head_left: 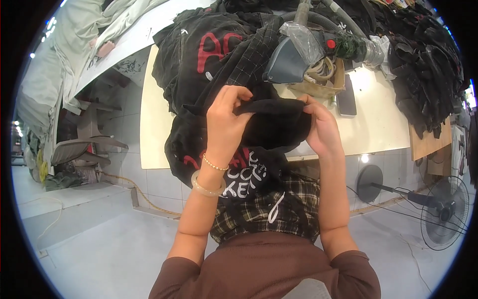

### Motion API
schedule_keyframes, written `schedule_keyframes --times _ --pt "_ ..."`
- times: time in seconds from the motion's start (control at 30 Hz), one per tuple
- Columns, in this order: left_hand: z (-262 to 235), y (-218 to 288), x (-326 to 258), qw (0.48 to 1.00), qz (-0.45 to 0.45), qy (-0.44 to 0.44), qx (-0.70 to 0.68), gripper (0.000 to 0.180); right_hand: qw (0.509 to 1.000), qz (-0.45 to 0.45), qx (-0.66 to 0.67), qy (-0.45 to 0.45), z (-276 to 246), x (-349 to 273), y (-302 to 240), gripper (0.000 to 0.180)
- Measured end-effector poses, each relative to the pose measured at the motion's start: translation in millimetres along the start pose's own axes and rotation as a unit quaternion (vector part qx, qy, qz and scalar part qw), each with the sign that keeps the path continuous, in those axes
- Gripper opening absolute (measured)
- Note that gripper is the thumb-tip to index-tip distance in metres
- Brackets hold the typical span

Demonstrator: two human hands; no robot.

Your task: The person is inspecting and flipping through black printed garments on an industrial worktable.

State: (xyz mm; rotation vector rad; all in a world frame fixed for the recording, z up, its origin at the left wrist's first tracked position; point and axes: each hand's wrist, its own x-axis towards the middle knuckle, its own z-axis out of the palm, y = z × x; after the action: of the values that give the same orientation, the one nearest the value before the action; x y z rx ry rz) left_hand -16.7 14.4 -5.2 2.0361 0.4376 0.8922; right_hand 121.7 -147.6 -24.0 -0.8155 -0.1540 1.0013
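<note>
Black garment is between the left hand and the right hand, each pinching its edge. Spreading this edge seems the present step; the next move probably calls for even tension.

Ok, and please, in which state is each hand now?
Left hand: closed, holding the edge of a black garment between thumb and fingers.
Right hand: closed, pinching the same garment at the other side.

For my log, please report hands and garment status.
Left hand, right hand: pinching black garment. Garment: spread between them, overhanging table edge. Grey machine just beyond.
</note>
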Motion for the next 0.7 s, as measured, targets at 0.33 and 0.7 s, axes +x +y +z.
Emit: schedule_keyframes --times 0.33,0.7 --pt "7 12 9 0.991 0.064 0.116 0.002 0.024 0.998 0.004 0.038 -0.047 9 0 -3 0.019" --pt "16 8 6 0.996 0.055 0.068 -0.006 0.016 0.897 -0.219 -0.384 0.023 36 -11 7 0.029"
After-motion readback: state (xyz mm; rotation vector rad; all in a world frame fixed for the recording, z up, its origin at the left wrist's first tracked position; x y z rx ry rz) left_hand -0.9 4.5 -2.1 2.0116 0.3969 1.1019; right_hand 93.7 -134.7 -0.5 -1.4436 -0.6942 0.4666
